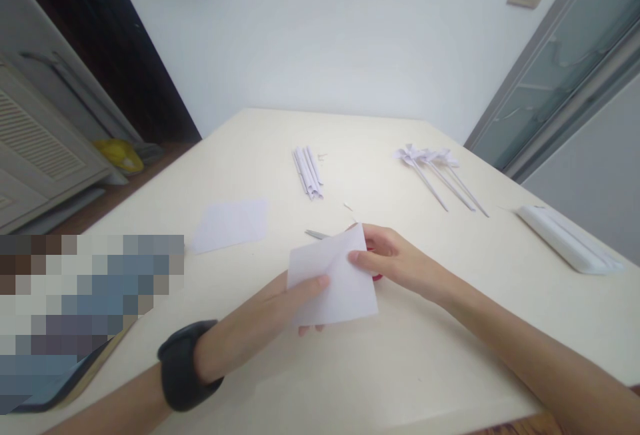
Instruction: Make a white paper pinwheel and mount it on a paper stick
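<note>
Both hands hold one small white sheet of paper (pixel 345 295) above the near part of the table. My left hand (pixel 300 298) grips its left side, thumb on top and fingers underneath, with some fingertips showing below the lower edge. At the upper right, my right hand (pixel 383 251) pinches the sheet between its thumb and fingers behind. A pair of scissors (pixel 316 234) lies behind the paper. Its blade tips and a bit of red handle show; the rest is hidden. Another white sheet (pixel 233 223) rests flat to the left.
Several rolled paper tubes (pixel 307 171) lie mid-table, with small scraps beside them. Paper pinwheels on sticks (pixel 435 171) lie at the back right. A white pack of paper (pixel 565 238) sits near the right edge. A blurred-out object (pixel 75 321) covers the left front.
</note>
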A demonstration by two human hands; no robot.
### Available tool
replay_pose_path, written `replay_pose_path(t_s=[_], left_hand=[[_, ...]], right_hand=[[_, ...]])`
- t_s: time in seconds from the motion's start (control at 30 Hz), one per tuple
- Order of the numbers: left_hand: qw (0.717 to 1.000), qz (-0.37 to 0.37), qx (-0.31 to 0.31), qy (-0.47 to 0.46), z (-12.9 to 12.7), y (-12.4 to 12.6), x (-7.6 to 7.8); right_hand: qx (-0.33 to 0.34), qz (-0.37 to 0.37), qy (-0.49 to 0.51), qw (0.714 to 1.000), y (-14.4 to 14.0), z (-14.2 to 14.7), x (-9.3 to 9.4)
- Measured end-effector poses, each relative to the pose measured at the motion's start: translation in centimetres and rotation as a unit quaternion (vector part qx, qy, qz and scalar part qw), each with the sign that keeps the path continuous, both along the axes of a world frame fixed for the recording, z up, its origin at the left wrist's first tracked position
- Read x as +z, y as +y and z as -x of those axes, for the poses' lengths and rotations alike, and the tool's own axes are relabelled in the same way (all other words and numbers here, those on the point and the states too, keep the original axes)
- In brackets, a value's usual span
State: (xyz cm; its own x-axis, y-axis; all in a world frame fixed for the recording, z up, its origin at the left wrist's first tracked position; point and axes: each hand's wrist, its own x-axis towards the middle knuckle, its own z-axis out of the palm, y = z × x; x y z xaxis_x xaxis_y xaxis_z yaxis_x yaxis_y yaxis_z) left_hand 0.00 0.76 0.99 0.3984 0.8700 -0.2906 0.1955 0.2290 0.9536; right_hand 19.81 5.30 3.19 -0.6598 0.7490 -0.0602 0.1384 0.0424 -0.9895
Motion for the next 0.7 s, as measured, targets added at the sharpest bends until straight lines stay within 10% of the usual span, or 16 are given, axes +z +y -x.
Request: replay_pose_path(t_s=[0.33, 0.7], left_hand=[[0.997, -0.028, -0.014, 0.065, -0.5, -0.4, 1.2], [0.999, -0.013, -0.037, -0.016, -0.7, 0.5, -0.2]], right_hand=[[-0.049, 0.040, -0.002, 0.998, -0.9, 1.0, -1.3], [-0.171, -0.259, -0.105, 0.945, -1.5, 1.1, -0.3]])
